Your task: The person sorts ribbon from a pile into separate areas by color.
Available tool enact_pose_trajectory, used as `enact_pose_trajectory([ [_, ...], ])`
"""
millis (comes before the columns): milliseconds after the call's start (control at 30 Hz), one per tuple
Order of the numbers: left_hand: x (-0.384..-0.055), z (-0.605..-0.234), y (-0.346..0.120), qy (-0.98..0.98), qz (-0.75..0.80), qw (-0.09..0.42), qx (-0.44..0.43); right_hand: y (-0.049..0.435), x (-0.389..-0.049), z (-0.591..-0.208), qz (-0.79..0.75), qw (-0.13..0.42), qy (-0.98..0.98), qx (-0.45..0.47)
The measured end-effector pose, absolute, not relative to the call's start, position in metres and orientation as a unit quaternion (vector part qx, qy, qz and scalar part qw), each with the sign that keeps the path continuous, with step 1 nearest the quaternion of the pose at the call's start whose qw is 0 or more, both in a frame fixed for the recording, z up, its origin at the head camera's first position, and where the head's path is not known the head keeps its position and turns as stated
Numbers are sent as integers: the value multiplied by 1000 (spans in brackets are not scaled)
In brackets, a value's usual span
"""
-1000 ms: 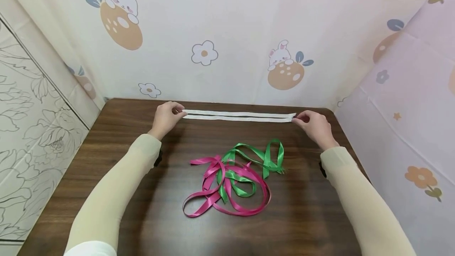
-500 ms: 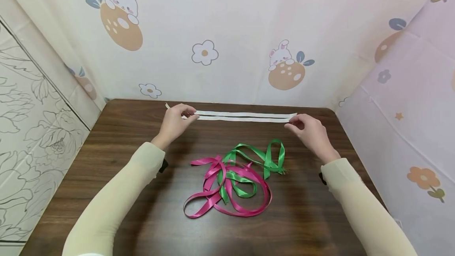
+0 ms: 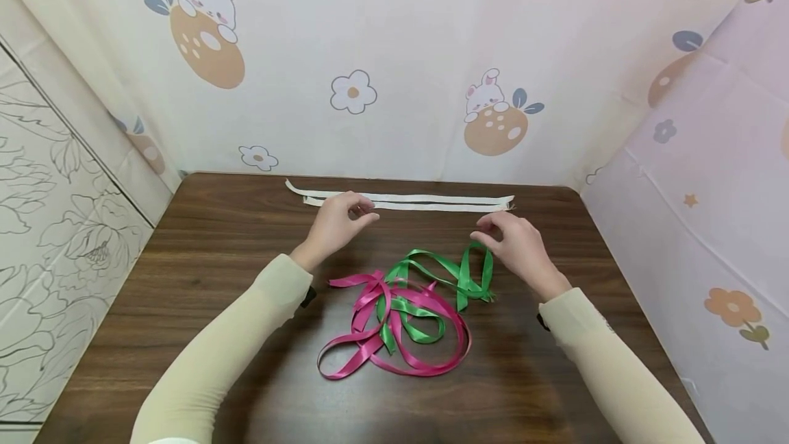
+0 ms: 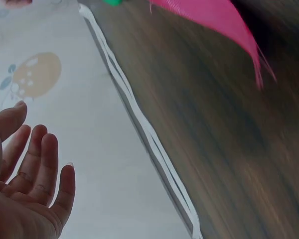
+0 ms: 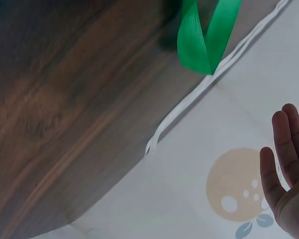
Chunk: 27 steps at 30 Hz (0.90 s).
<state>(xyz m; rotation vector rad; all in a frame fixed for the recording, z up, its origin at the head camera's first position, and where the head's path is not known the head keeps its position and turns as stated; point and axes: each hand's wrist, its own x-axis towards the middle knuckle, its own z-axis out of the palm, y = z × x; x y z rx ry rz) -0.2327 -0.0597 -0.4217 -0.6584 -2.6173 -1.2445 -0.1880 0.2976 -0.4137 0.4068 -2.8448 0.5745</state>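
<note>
Head view, white strands (image 3: 425, 207): two, side by side on the brown table (image 3: 123, 293) near its far edge; long axis left to right, the farther strand's left end bending towards the wall cloth (image 3: 413, 33).
Head view, coloured ribbons: one tangle of pink ribbon (image 3: 366, 349) and green ribbon (image 3: 465, 276); pieces cannot be counted.
Head view, hands: two, both released, fingers loosely bent; left hand (image 3: 335, 221) by the strands, right hand (image 3: 518, 247) at a green loop (image 3: 487, 268), contact uncertain.
Left wrist view, pink end (image 4: 249, 42): one, its frayed threads too small to tell from the head.
Right wrist view, palm: visible here, fingers extended; the loop's fold shows broadly.
</note>
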Motion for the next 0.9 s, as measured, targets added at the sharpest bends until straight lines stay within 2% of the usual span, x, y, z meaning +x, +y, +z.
enact_pose_trajectory([
  [733, -227, -443, 4, -895, -348, -44, -276, 283, -189, -444, 172, 55, -967, 180],
  [900, -228, -445, 13, -895, -334, -55, -289, 280, -191, -447, 166, 44, -968, 183],
])
